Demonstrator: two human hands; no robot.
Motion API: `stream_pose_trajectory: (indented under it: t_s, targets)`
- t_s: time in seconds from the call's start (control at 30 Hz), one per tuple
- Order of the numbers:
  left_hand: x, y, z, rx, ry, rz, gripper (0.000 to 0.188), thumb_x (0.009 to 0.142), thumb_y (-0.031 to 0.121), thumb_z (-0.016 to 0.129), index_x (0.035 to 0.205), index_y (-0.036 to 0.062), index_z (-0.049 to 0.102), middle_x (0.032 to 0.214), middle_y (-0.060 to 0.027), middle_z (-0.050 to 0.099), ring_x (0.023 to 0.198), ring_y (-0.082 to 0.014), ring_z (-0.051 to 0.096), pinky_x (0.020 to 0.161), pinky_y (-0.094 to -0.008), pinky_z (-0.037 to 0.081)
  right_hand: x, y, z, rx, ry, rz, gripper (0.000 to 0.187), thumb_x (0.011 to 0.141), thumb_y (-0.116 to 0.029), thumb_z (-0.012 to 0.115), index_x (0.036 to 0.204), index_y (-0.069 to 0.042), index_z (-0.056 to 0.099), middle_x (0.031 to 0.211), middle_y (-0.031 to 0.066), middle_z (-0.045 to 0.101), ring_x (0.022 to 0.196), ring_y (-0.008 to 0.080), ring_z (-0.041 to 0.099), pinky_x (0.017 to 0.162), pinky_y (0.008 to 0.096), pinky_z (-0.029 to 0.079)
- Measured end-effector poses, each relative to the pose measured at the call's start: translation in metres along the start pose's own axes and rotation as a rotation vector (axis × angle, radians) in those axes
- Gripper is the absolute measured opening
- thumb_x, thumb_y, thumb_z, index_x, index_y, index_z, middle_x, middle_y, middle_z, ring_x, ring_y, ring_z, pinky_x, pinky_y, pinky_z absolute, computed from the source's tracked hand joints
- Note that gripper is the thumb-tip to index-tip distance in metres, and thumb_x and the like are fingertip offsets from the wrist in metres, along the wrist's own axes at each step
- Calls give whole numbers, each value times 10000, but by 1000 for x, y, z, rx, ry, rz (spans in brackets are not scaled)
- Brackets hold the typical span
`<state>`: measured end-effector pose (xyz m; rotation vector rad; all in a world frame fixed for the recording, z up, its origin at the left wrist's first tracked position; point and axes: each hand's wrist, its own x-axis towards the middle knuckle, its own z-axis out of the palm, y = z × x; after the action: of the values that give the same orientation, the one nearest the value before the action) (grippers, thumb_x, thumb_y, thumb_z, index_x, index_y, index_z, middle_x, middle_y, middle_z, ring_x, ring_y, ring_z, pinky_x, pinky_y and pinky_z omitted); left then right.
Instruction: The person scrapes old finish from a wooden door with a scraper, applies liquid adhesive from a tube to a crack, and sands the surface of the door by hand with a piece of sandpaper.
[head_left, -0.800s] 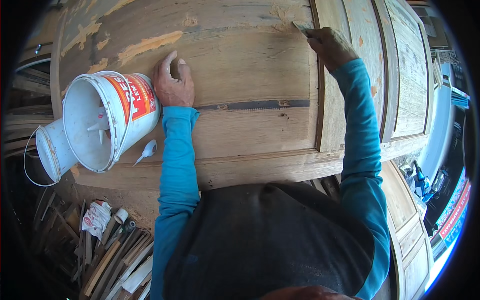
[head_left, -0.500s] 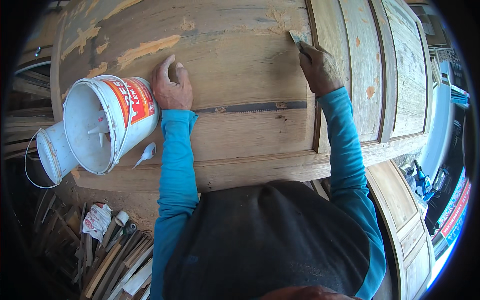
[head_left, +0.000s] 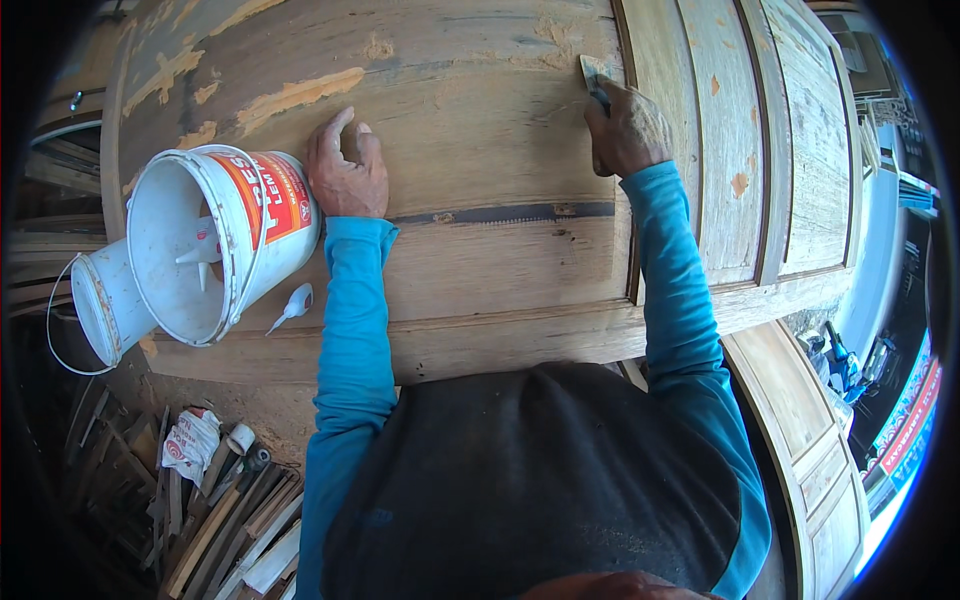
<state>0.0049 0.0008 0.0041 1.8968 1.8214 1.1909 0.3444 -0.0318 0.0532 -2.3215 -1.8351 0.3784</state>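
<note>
A wide wooden door point(head_left: 490, 275) lies flat before me, with orange filler point(head_left: 300, 100) smeared on its far left panel. My right hand point(head_left: 632, 130) grips a putty knife point(head_left: 591, 74) whose blade is on the wood near a raised frame strip. Its handle is mostly hidden in the fingers. My left hand point(head_left: 348, 172) rests on the panel, thumb and curved fingers apart, holding nothing. Close to its left, a white bucket point(head_left: 290, 248) with a red label lies tipped on its side, a white nozzle-like piece point(head_left: 203, 255) inside it.
A smaller white bucket point(head_left: 128, 300) sits against the large one. Near the door's front edge lies a small white squeeze bottle point(head_left: 293, 307). Wood offcuts point(head_left: 230, 520) and a crumpled white bag point(head_left: 190, 443) are on the lower left floor. Another panelled door point(head_left: 790, 390) stands lower right.
My right hand has turned and shifted slightly left and nearer, still gripping the putty knife, its blade slightly farther up. My left hand stays nearly in place.
</note>
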Motion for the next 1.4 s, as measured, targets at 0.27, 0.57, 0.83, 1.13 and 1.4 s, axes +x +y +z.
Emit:
stream_pose_trajectory:
  t_s: [0.27, 0.57, 0.83, 1.13, 1.4]
  targets:
    - [0, 2, -2, -14, -23, -18, 310, 920, 141, 721, 1209, 30, 726, 1193, -212, 708, 1155, -401, 650, 1022, -493, 519, -9, -37, 13, 72, 35, 1, 424, 949, -315, 626, 1246, -22, 704, 1029, 250, 724, 964, 427, 720, 889, 518, 574]
    - [-1, -3, 0, -31, -10, 4, 317, 905, 138, 736, 1209, 49, 727, 1192, -200, 710, 1162, -395, 640, 1027, -499, 507, -22, -49, 23, 26, 112, -61, 457, 959, -279, 639, 1329, -19, 701, 1012, 255, 725, 906, 414, 731, 872, 500, 583]
    - [0, -4, -1, -30, -4, 52, 316, 890, 127, 740, 1196, 51, 725, 1181, -178, 717, 1156, -389, 639, 1024, -501, 501, 33, -27, 22, 78, 197, 19, 357, 948, -356, 619, 1151, -97, 756, 1028, 230, 747, 977, 432, 722, 905, 525, 575]
    - [0, -5, -1, -44, 6, 89, 307, 879, 120, 740, 1178, 47, 727, 1174, -161, 719, 1146, -376, 638, 1025, -498, 490, 86, -29, -34, 136, -214, -66, 347, 919, -316, 655, 1006, -14, 804, 755, 144, 760, 786, 285, 757, 841, 420, 594]
    - [1, -7, 2, -47, 11, 102, 301, 884, 152, 742, 1171, 61, 732, 1178, -149, 719, 1146, -371, 637, 1024, -505, 482, 61, -50, -37, 230, -311, 29, 310, 936, -282, 614, 1001, -25, 776, 708, 160, 730, 711, 332, 734, 766, 452, 592]
